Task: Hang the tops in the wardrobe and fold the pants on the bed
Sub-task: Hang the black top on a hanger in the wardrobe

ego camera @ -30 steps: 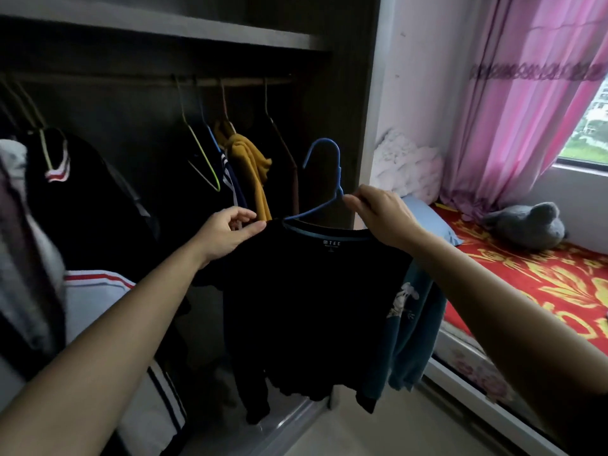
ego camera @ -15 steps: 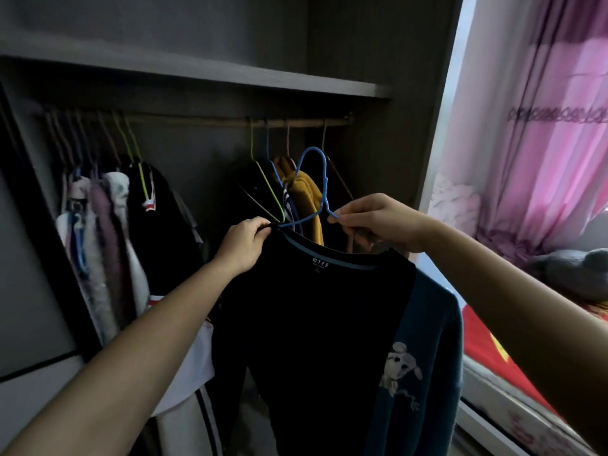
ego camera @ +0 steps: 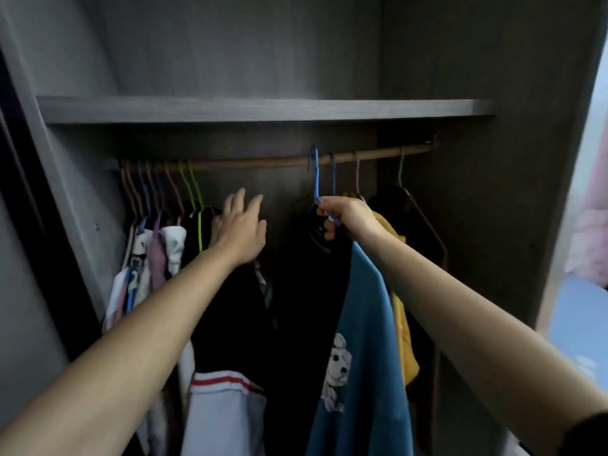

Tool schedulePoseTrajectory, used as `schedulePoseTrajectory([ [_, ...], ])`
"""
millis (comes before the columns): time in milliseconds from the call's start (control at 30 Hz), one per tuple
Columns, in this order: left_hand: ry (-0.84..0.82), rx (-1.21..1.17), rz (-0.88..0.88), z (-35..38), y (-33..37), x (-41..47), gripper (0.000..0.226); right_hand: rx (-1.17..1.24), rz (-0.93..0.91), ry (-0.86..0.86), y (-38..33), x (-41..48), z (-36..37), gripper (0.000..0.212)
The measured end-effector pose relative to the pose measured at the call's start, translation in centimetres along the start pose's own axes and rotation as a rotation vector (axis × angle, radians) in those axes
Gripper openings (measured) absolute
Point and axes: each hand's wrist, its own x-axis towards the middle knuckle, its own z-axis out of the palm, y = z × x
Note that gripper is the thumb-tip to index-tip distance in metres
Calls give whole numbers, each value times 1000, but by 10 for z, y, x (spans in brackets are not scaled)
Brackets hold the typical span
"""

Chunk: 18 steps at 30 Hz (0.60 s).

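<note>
The black top with teal-blue sleeves (ego camera: pixel 362 324) and a white cartoon print hangs from a blue hanger (ego camera: pixel 315 179). The hanger's hook is at the wooden wardrobe rail (ego camera: pixel 263 163), between two groups of hung clothes. My right hand (ego camera: pixel 342 218) grips the hanger just below its neck. My left hand (ego camera: pixel 240 225) is off the top, fingers spread, against the black garment (ego camera: pixel 230 307) hanging to the left.
Several hangers with white, pink and black clothes (ego camera: pixel 154 251) crowd the rail's left end. A mustard-yellow top (ego camera: pixel 403 324) and a dark garment (ego camera: pixel 411 218) hang on the right. A grey shelf (ego camera: pixel 263 110) runs above the rail. The bed's edge shows at far right.
Both hands lifted the top into the wardrobe and its hook reached the rail. My left hand let go of the shoulder and moved left to the neighbouring black garment.
</note>
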Motion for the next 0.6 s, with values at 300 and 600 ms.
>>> schedulePoseTrajectory([
  [300, 83, 344, -37, 11, -27, 75, 90, -114, -78, 25, 6, 109, 34, 19],
  [600, 213, 305, 75, 21, -48, 75, 99, -335, 60, -69, 57, 130, 37, 13],
])
